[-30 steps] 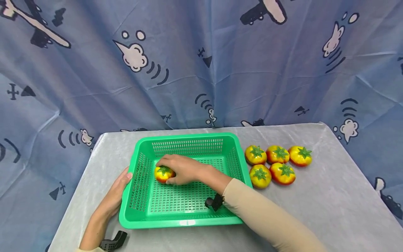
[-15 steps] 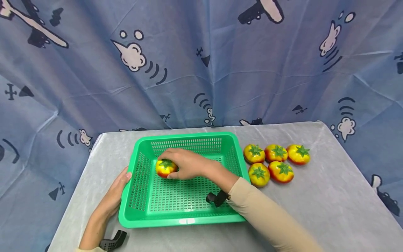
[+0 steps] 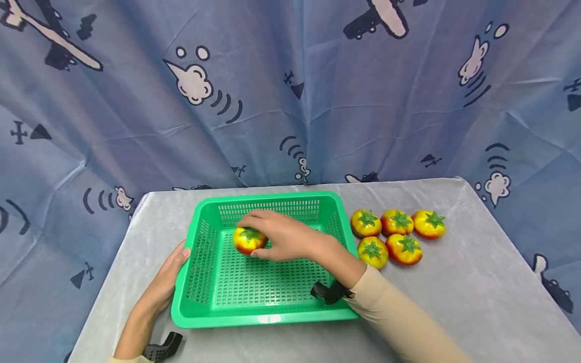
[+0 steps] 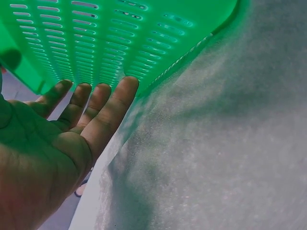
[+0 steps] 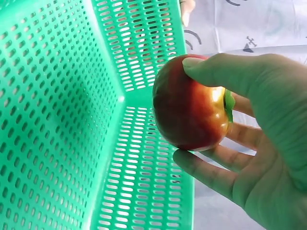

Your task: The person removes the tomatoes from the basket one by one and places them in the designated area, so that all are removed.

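A green plastic basket (image 3: 272, 318) with slotted walls stands on the table. My right hand (image 3: 286, 233) reaches into it and holds a glossy yellow-and-red tomato (image 3: 247, 243) with a green star-shaped top. In the right wrist view the tomato (image 5: 187, 103) sits between thumb and fingers, apart from the basket floor. My left hand (image 3: 169, 275) holds the basket's left rim, the thumb at the rim. The left wrist view shows that hand's fingers (image 4: 108, 112) against the outer slotted wall; most of the thumb is out of frame there.
Several more yellow-and-red tomatoes (image 3: 404, 249) lie grouped on the table just right of the basket. A grey-white cloth (image 3: 472, 292) covers the table. Behind it hangs a blue patterned curtain (image 3: 290, 101).
My right hand has moved the tomato rightward and up from the left part of the basket. The left hand and the basket have stayed put.
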Motion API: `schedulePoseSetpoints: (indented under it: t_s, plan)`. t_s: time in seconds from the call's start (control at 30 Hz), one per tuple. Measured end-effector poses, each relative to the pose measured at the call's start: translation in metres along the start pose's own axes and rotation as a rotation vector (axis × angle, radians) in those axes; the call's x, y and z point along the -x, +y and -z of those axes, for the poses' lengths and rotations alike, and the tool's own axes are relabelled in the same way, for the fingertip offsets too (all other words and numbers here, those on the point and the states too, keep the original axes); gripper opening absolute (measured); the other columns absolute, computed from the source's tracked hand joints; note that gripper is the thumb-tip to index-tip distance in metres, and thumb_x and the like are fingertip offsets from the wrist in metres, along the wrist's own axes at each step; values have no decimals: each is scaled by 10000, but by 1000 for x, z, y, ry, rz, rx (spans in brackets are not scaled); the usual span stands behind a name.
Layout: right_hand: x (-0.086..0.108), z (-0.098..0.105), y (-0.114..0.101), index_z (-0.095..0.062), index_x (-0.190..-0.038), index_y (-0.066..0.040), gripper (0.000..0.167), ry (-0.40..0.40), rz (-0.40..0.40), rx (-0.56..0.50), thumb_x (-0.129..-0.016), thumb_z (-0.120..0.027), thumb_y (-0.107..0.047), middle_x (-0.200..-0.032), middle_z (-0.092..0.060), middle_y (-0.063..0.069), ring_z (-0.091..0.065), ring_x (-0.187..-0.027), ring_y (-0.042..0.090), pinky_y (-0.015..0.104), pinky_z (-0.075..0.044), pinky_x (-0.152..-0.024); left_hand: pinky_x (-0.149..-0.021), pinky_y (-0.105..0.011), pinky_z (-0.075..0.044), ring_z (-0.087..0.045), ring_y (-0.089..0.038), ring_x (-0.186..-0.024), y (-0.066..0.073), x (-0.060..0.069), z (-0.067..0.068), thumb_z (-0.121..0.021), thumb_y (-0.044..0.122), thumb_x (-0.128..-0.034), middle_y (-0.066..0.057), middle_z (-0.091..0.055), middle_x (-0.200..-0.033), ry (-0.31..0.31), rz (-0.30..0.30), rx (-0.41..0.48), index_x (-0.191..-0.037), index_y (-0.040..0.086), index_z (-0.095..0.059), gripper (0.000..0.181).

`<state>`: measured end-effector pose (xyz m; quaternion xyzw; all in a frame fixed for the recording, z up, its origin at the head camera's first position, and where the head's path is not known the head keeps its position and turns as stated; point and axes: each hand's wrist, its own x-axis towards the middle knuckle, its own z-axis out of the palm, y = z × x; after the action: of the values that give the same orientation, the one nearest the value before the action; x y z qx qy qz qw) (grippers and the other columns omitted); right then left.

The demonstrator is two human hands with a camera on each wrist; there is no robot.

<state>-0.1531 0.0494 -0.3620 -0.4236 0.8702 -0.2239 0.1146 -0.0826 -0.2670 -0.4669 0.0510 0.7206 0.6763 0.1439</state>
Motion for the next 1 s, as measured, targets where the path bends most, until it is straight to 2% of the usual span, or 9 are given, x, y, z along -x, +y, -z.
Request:
schedulePoseSetpoints:
  t_s: [0.17, 0.23, 0.37, 0.47, 0.63, 1.0]
  plan:
    - [12, 4, -2, -576, -1491, -184, 590, 32, -7, -3, -955, -809, -264, -1498, -583, 49, -596, -1307, 224, 382, -587, -1058, -882, -392, -684, -765, -169, -1041, 0, -1, 0, -268, 369, -1172, -132, -652, -1277, 1, -3, -9, -1669, -29, -121, 654]
    - [16, 6, -2, -576, -1490, -177, 587, 44, 0, -4, -956, -807, -261, -1494, -583, 57, -597, -1305, 228, 384, -590, -1053, -884, -388, -683, -763, -168, -1044, 0, -1, 0, -269, 365, -1172, -109, -657, -1272, -1, -6, -5, -1669, -32, -120, 653]
    - [25, 10, -2, -582, -1477, -171, 578, 64, 8, -2, -953, -807, -265, -1480, -589, 58, -600, -1298, 227, 390, -589, -1056, -887, -370, -680, -758, -156, -1046, -1, 0, 0, -266, 349, -1173, 29, -684, -1226, -11, -7, 13, -1670, -39, -98, 653]
    - [33, 11, -1, -588, -1470, -173, 579, 81, 1, -3, -946, -812, -274, -1473, -591, 53, -604, -1291, 226, 395, -592, -1051, -883, -361, -679, -758, -151, -1043, -1, 1, 0, -259, 334, -1174, 83, -699, -1201, -22, -15, 27, -1670, -44, -86, 647]
    - [47, 14, 2, -588, -1471, -165, 589, 126, -11, -4, -939, -814, -277, -1474, -589, 54, -607, -1285, 232, 417, -593, -1051, -874, -364, -683, -760, -154, -1042, -1, 1, 1, -254, 323, -1175, 68, -695, -1204, -25, -27, 25, -1667, -47, -96, 636]
    - [72, 25, 10, -564, -1520, -168, 631, 167, -60, 29, -951, -804, -297, -1516, -567, 36, -577, -1376, 259, 457, -569, -1118, -887, -351, -677, -754, -149, -1049, -1, 2, 0, -264, 348, -1174, 17, -674, -1234, 12, 0, 6, -1671, -32, -120, 642]
